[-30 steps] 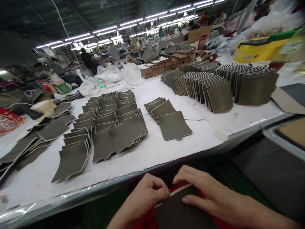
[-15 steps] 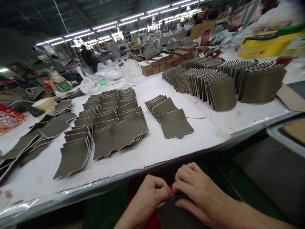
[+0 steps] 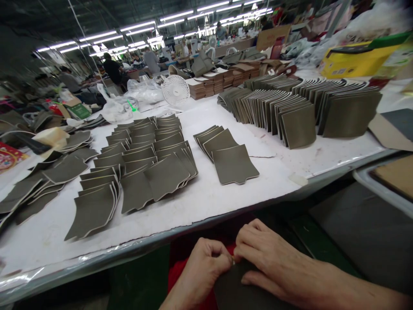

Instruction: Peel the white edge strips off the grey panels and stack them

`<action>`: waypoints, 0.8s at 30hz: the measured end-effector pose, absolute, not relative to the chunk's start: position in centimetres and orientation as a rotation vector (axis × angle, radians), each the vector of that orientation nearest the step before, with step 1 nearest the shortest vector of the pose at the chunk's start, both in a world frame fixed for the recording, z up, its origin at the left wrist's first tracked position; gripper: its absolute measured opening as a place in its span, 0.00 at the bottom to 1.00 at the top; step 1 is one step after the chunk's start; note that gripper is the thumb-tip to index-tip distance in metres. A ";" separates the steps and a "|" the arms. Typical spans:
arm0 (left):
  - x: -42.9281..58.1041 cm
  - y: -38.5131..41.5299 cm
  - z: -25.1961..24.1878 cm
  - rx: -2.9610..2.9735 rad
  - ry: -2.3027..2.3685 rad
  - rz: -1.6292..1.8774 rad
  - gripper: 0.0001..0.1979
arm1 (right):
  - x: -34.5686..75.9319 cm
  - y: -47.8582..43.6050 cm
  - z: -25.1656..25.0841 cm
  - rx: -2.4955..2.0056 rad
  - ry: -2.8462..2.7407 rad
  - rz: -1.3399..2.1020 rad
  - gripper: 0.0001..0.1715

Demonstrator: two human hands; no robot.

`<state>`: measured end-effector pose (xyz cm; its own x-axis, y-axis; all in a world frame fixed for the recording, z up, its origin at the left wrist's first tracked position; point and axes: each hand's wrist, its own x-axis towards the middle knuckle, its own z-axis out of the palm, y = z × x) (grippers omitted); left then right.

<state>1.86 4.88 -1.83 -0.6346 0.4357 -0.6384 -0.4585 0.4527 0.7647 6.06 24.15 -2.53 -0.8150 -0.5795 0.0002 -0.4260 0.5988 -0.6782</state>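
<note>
Below the table's front edge, a dark grey-green piece (image 3: pixel 240 288) lies low in the view, over red cloth. My left hand (image 3: pixel 206 265) pinches at its top corner, thumb pressed to bent fingers. My right hand (image 3: pixel 267 254) grips the same piece from the right, its fingertips meeting those of my left hand at the edge. A small yellowish bit shows between the fingertips; what it is cannot be made out. On the white-covered table (image 3: pixel 180 217), a small fanned stack (image 3: pixel 235 163) of similar pieces lies just beyond my hands.
Overlapping rows of pieces (image 3: pixel 138 185) lie at centre left, with loose ones (image 3: pixel 66 165) farther left. Upright rows (image 3: pixel 298 127) stand at the right. Behind are a white fan (image 3: pixel 176 90), brown stacks (image 3: pixel 226 82) and a yellow box (image 3: pixel 351 60). People work in the background.
The view has shifted slightly, so the table's contents sit a little more to the left and higher. Both hands keep their hold, and my right thumb has moved slightly right on the piece.
</note>
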 end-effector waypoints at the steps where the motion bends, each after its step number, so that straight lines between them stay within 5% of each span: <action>1: 1.9 4.9 -1.9 -0.022 1.850 1.302 0.07 | 6.2 24.2 -2.6 -0.815 2.603 -1.025 0.15; 24: 1.4 4.8 -2.8 0.249 1.970 1.077 0.07 | 5.6 25.1 -2.4 -0.877 2.445 -1.023 0.11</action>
